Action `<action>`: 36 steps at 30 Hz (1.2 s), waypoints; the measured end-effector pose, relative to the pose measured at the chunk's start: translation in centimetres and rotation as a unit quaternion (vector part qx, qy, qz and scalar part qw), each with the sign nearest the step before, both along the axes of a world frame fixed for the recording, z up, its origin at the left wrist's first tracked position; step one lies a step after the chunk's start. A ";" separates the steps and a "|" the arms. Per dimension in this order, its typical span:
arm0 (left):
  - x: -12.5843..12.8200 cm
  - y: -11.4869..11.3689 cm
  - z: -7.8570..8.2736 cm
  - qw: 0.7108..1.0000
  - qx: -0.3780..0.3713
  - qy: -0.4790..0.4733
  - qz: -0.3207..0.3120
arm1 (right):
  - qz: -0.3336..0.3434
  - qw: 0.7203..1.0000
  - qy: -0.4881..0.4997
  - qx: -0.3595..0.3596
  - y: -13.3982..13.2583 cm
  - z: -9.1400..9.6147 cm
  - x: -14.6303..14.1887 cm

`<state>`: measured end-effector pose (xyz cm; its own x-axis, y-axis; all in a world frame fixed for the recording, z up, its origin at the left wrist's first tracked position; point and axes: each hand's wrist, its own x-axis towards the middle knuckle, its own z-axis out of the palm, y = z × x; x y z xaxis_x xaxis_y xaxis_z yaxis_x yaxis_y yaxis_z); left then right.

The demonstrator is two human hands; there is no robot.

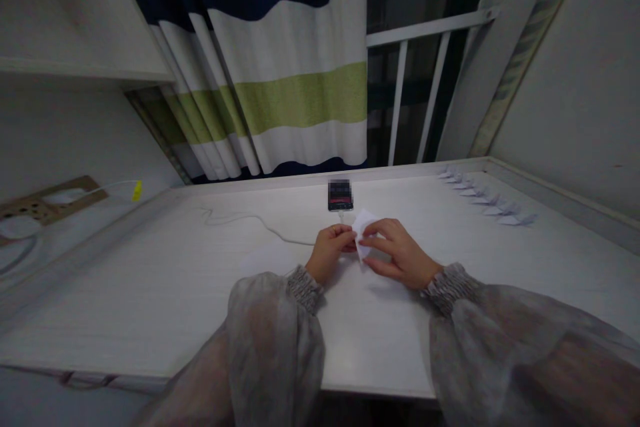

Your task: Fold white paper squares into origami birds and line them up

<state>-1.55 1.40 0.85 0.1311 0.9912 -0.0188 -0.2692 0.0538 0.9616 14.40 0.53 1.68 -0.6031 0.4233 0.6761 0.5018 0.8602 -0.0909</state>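
A small piece of folded white paper (365,220) is held up between my hands, a little above the white desk. My left hand (330,248) pinches its left edge between thumb and fingers. On the other side, my right hand (400,252) grips the paper with its fingertips, the fingers bent and slightly apart. The paper's lower corner points down toward the desk. Part of the paper is hidden behind my right fingers. Just beyond my hands a phone (341,195) stands with its screen lit, a white cable (260,220) running from it to the left.
Several folded white paper figures (487,199) stand in a row at the desk's back right. A power strip (55,203) with plugs is on the left wall. Behind the white desk (165,307) hang a striped curtain (300,93) and a white window rail (435,27).
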 end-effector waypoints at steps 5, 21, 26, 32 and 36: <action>0.2 -0.4 0.3 0.999 -0.011 0.018 -0.041 | -0.094 0.948 0.244 -0.180 1.2 -0.8 0.4; 0.0 -0.2 -0.3 0.993 -0.021 0.097 -0.068 | -0.040 0.822 0.309 -0.477 1.4 -1.0 -0.1; -0.1 0.0 -0.5 0.992 -0.021 0.108 -0.058 | -0.044 0.885 0.254 -0.388 1.1 -1.1 0.2; -0.1 0.2 -0.6 0.994 -0.026 0.100 -0.036 | -0.050 0.925 0.184 -0.328 0.9 -0.7 0.3; -0.1 0.0 -0.4 0.995 -0.029 0.093 -0.034 | -0.072 0.923 0.163 -0.341 1.0 -1.1 0.4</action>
